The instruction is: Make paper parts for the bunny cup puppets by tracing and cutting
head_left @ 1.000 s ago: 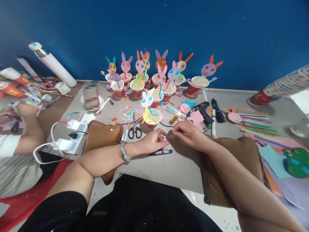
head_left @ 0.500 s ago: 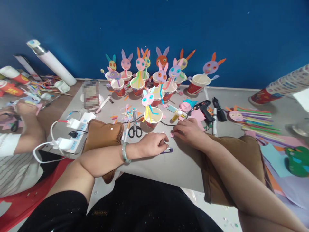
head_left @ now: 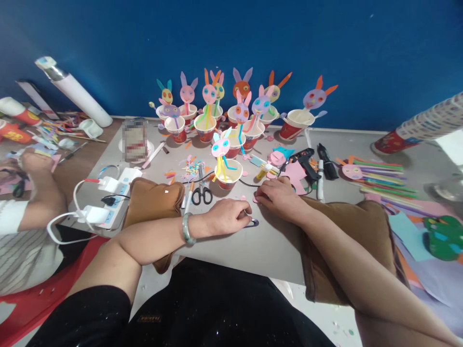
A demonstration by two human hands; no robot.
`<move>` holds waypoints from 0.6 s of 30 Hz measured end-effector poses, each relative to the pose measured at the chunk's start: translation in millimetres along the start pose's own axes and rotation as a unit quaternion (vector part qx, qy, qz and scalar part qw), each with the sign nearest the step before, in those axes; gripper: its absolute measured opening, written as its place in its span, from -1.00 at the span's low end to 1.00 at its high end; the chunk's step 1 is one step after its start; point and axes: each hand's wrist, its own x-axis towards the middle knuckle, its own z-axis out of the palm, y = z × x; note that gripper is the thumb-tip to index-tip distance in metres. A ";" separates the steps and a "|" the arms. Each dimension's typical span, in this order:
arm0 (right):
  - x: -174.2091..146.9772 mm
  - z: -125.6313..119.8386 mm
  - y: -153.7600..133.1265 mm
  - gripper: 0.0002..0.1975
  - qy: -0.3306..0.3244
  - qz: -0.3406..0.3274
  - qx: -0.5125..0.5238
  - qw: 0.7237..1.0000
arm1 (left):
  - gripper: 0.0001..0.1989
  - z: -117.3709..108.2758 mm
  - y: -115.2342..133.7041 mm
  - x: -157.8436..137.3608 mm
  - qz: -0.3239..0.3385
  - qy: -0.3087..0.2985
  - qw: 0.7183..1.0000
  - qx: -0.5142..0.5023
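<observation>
As a small pink paper disc (head_left: pixel 255 198) lies at the centre of the frame, the fingertips of a bent right hand (head_left: pixel 280 196) meet its edge; whether they pinch it cannot be told. The left hand (head_left: pixel 231 216) curls over a purple loop (head_left: pixel 255 222), its grip hidden. The disc looks light, flat and easily creased, best lifted by its rim. Around it spreads a smooth-looking grey tabletop (head_left: pixel 269 258), with rabbit-faced paper cups (head_left: pixel 205 135) at upper centre before a blue wall (head_left: pixel 231 33); a co-worker's hand (head_left: pixel 36 161) rests at far left.

a small pink disc (head_left: pixel 255 198) lies near a partly hidden purple-handled tool (head_left: pixel 257 222).
</observation>
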 end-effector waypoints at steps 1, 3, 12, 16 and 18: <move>0.3 -0.4 -0.5 -0.76 -0.003 0.002 -0.001 1.000 | -0.91 0.1 -0.2 0.1 0.000 0.000 1.000 0.000; 0.8 -1.1 -1.6 -0.76 -0.012 0.007 -0.003 1.000 | -0.91 0.1 -0.4 0.2 -0.001 0.001 1.000 -0.001; 1.1 -0.8 -2.9 -0.74 -0.031 0.002 -0.008 0.999 | -0.93 -4.1 1.3 2.1 -0.016 -0.002 1.000 0.000; -1.1 -3.7 1.1 -0.79 -0.006 -0.002 0.012 1.000 | -0.93 -5.3 1.8 2.0 -0.019 -0.003 1.000 -0.003; -3.0 -6.4 2.3 -0.80 0.015 -0.014 0.019 1.000 | -0.94 -5.6 2.2 1.6 -0.022 -0.002 1.000 -0.003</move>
